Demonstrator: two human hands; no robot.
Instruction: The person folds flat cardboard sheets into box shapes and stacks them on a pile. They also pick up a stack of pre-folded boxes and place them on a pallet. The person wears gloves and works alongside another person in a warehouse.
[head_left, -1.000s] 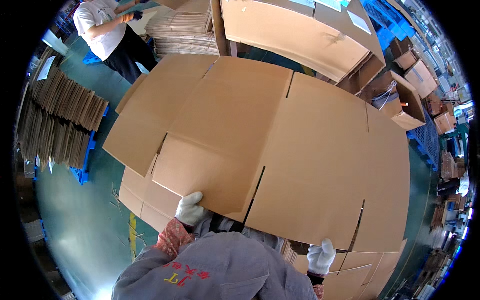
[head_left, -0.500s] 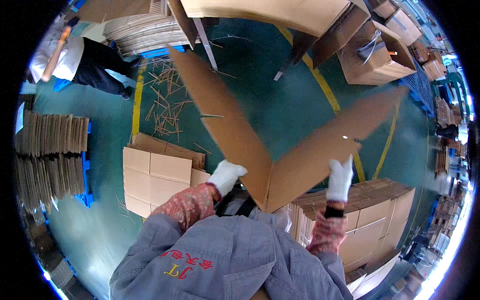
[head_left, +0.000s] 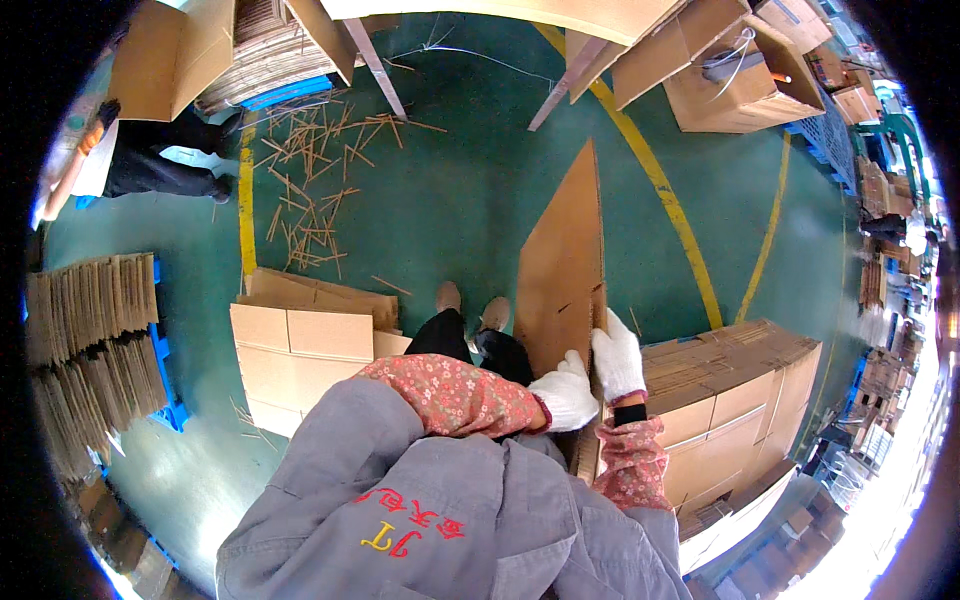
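Note:
A brown cardboard sheet (head_left: 558, 285) stands folded on edge in front of me, its two panels close together and pointing away. My left hand (head_left: 566, 394), in a white knitted glove, grips it low on the near left side with fingers curled. On the right, my right hand (head_left: 617, 357), gloved the same way, holds the sheet's edge from the outer side. A stack of flat cardboard cartons (head_left: 735, 400) stands beside my right forearm. Part of the sheet's lower end is hidden behind my hands and sleeve.
Folded cartons (head_left: 305, 345) stand to my left, near scattered cardboard strips (head_left: 315, 200) on the green floor. Stacked cardboard (head_left: 95, 340) rests on blue pallets farther left. A person (head_left: 150, 160) handles cardboard at the far left. An open box (head_left: 735, 90) stands at the far right.
The cardboard sheet's two panels, spread in a wide V before, have swung together. My left hand has moved right and my right hand left, so both are now close together on it.

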